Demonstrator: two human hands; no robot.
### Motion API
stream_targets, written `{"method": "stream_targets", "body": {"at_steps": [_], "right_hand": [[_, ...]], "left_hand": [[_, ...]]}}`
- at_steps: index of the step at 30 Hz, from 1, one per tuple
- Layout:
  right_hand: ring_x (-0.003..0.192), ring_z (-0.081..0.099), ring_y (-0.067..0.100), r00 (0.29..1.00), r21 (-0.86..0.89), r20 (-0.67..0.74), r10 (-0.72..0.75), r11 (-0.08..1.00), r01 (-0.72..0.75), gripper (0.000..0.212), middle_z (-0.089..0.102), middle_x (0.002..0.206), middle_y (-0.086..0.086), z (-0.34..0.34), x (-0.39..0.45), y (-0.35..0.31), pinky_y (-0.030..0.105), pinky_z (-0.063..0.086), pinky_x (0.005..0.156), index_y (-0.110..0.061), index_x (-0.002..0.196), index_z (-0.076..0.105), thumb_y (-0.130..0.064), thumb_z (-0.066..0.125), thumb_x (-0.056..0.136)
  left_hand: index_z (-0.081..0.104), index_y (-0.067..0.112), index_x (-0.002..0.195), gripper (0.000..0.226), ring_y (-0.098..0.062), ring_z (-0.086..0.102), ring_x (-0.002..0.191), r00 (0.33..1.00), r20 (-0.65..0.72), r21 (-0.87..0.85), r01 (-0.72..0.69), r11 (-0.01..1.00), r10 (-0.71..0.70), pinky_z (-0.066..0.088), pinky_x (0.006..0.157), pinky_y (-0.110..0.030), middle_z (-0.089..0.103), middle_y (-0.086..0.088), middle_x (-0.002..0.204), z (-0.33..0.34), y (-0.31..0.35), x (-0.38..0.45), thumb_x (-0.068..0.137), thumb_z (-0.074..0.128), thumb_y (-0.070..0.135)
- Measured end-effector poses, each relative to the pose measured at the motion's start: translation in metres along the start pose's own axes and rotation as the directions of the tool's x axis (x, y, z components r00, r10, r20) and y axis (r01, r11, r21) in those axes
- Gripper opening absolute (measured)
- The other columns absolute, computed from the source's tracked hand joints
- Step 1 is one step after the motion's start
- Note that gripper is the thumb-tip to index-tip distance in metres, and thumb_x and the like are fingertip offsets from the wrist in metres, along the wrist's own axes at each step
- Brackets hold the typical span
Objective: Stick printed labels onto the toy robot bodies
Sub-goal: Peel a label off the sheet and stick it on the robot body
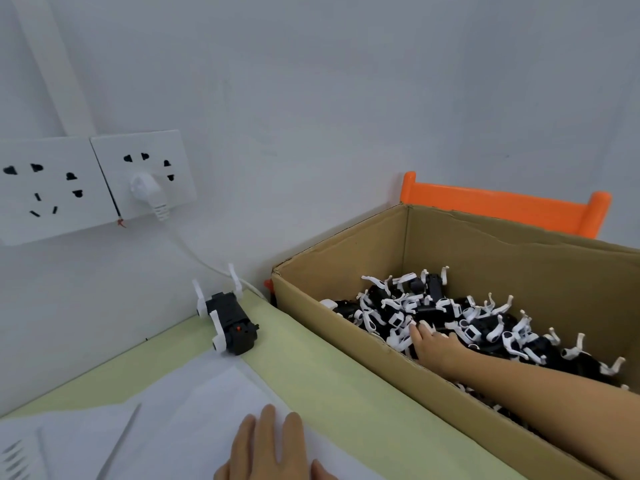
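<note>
One black toy robot body with white legs [230,320] lies on its back at the far edge of the green table, by the wall. A cardboard box [346,344] to the right holds a heap of several more robot bodies [460,320]. My right hand [433,344] reaches into the box, its fingers stretched out and touching the heap; I see nothing gripped in it. My left hand [270,448] rests flat on white paper [194,393] at the bottom centre. A sheet with printed black marks [15,457] shows at the bottom left corner.
A thin grey strip [119,443] lies on the paper left of my left hand. Wall sockets [52,188] hold a white plug [149,192] whose cable runs down behind the table. An orange chair back [498,206] stands behind the box.
</note>
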State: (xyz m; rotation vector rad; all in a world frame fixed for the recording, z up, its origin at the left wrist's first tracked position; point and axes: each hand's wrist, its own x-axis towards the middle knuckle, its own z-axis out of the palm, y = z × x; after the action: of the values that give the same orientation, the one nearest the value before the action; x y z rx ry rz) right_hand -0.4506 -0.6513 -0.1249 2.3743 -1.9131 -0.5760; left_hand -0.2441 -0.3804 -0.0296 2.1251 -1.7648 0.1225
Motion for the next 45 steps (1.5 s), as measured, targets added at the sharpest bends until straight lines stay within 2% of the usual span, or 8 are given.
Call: {"method": "stream_targets", "body": {"at_steps": [6,14,17,20,27,38,42,45], "right_hand": [[0.101,0.064,0.024,0.983,0.213,-0.111,-0.146,0.963,0.167,0.037,0.066,0.118,0.010,-0.045,-0.033,0.005,0.037,0.055,0.083,-0.012,0.121,0.065,-0.025,0.044,0.094],[0.070,0.069,0.019,0.933,0.640,-0.351,-0.075,0.709,0.298,0.025,0.072,0.094,-0.005,-0.129,-0.101,0.004,0.024,0.056,0.060,-0.025,0.112,0.069,-0.018,0.051,0.096],[0.073,0.064,0.018,0.790,0.636,-0.605,0.097,0.655,0.407,0.023,0.066,0.088,-0.010,-0.158,-0.144,-0.009,0.024,0.052,0.060,-0.030,0.102,0.065,-0.013,0.053,0.093],[0.078,0.055,0.006,0.579,0.461,-0.803,0.139,0.760,0.457,0.020,0.052,0.093,-0.012,-0.177,-0.189,-0.038,0.034,0.047,0.069,-0.030,0.101,0.061,-0.014,0.055,0.090],[0.083,0.058,-0.001,0.595,0.477,-0.796,-0.110,0.492,0.729,0.036,0.059,0.091,-0.023,-0.159,-0.259,-0.166,0.014,0.043,0.068,-0.045,0.092,0.056,-0.009,0.057,0.090],[0.141,0.034,0.000,0.310,0.060,-0.719,-0.622,0.389,0.919,0.048,0.035,0.153,-0.022,-0.131,-0.346,-0.325,0.027,0.033,0.111,-0.041,0.148,0.037,-0.047,0.037,0.100],[0.069,0.073,0.001,0.173,-0.030,-0.785,-0.594,0.316,0.948,0.045,0.076,0.086,-0.016,-0.126,-0.352,-0.329,0.020,0.054,0.048,-0.037,0.071,0.079,-0.051,0.093,0.031],[0.061,0.073,0.007,0.138,-0.042,-0.845,-0.516,0.322,0.946,0.019,0.077,0.080,-0.010,-0.125,-0.350,-0.332,0.025,0.053,0.042,-0.034,0.066,0.078,-0.048,0.073,0.054]], "left_hand": [[0.073,0.005,0.061,0.050,-0.044,0.072,0.065,1.000,0.000,0.023,-0.004,1.000,0.004,0.052,0.044,-0.047,0.073,-0.022,0.076,-0.003,-0.004,0.000,0.050,0.035,0.036],[0.074,0.008,0.063,0.037,-0.039,0.073,0.066,0.995,0.096,-0.013,0.040,0.999,-0.038,0.053,0.043,-0.043,0.074,-0.017,0.076,-0.014,-0.004,-0.010,0.049,0.055,0.036],[0.074,0.016,0.074,0.055,-0.033,0.074,0.082,0.996,0.078,-0.090,0.056,0.994,-0.049,0.058,0.054,-0.043,0.075,-0.011,0.091,-0.023,-0.005,-0.009,0.028,0.088,0.041],[0.051,0.035,0.104,0.029,-0.015,0.043,0.134,0.974,0.148,-0.260,0.207,0.943,-0.172,0.040,0.104,-0.032,0.048,0.011,0.129,-0.034,-0.011,-0.009,0.079,0.066,0.042],[0.065,0.015,0.090,0.020,-0.014,0.073,0.082,0.795,0.230,-0.945,0.320,0.066,-0.561,0.059,0.070,-0.025,0.071,-0.004,0.095,-0.089,-0.045,-0.014,0.092,0.051,0.000],[0.061,0.025,0.080,0.023,-0.012,0.068,0.074,0.710,-0.336,-0.792,0.143,0.594,-0.619,0.041,0.051,-0.010,0.071,0.005,0.085,-0.233,-0.158,-0.071,0.092,0.050,0.010],[0.064,0.027,0.085,0.019,-0.004,0.062,0.058,0.812,-0.187,-0.618,0.340,0.709,-0.553,0.043,0.045,-0.013,0.071,0.005,0.086,-0.229,-0.182,-0.102,0.093,0.049,0.019],[0.066,0.023,0.097,0.016,-0.006,0.062,0.063,0.854,-0.073,-0.357,0.459,0.814,-0.514,0.052,0.055,-0.023,0.066,0.000,0.100,-0.223,-0.208,-0.117,0.094,0.050,0.022]]}}
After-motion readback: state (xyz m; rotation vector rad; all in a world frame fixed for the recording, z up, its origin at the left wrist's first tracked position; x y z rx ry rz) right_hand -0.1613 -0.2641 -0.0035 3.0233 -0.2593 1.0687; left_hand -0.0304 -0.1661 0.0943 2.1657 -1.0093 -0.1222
